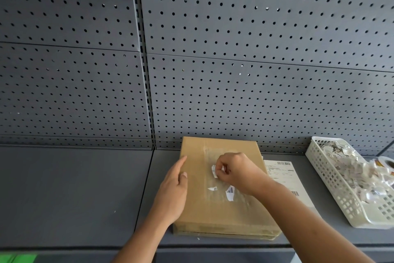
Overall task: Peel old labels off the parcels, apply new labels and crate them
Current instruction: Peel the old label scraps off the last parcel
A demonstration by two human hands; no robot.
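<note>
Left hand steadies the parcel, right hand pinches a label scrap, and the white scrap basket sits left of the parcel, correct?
No. The head view shows the white scrap basket right of the parcel; left hand steadies it, right hand pinches a label scrap.

Both hands [173,186] and forearms [298,215] are bare.

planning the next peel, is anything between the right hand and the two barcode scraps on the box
Nothing visible. The right hand pinches one scrap; the two barcode scraps lie bare on the parcel, nearer the person. The left hand rests on the parcel's left edge, apart from them.
</note>
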